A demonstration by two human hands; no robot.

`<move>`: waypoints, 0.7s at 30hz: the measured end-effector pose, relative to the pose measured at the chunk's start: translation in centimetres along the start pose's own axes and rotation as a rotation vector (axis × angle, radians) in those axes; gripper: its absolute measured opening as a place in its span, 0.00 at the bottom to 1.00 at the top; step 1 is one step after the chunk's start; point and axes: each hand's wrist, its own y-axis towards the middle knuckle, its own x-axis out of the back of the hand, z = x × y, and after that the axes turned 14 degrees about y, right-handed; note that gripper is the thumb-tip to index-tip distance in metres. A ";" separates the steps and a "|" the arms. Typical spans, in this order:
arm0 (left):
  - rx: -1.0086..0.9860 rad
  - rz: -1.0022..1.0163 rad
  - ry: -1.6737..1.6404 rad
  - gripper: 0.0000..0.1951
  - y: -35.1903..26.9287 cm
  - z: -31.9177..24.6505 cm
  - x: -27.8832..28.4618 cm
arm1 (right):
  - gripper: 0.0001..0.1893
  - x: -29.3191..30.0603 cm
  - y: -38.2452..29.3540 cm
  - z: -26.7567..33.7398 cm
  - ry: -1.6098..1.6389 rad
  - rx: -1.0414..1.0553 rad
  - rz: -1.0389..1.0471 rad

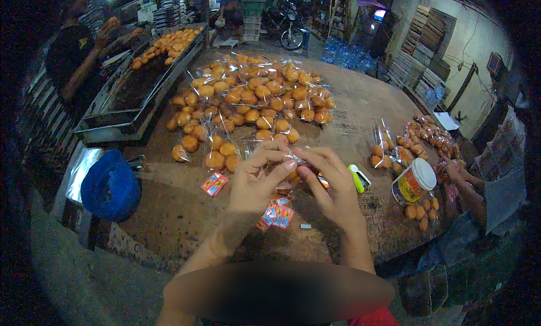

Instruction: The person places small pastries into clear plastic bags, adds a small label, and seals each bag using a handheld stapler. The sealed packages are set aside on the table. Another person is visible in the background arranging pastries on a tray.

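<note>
My left hand [253,182] and my right hand [334,184] meet over the middle of the table, fingertips pinching the gathered top of a clear plastic bag [294,158]. Round golden-brown buns show partly beneath the fingers; how many the bag holds is hidden. Below my hands lies a loose pile of red printed label cards [277,216], beside a small pale strip [305,226] that looks like staples. Another stack of label cards [214,184] is left of my left hand. A lime-green stapler [358,179] rests just right of my right hand.
Bagged buns [262,93] heap across the far table. At left stand a blue plastic bag [110,186] and a metal trough [139,89] with loose buns, a person's arms [84,68] beside it. On the right are a white-lidded tub [414,182], more bagged buns [431,136] and another person's hands [450,171].
</note>
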 end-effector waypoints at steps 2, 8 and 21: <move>-0.169 -0.034 0.244 0.07 0.2 0.2 -0.4 | 0.11 0.1 0.2 -0.4 -0.025 -0.007 -0.006; -0.025 -0.072 0.337 0.08 0.1 0.2 -0.6 | 0.06 -0.6 -0.7 -2.2 0.104 -0.082 -0.104; 0.094 -0.521 -0.094 0.25 2.7 1.3 6.7 | 0.18 -1.2 -4.5 -0.3 -0.013 -0.404 0.388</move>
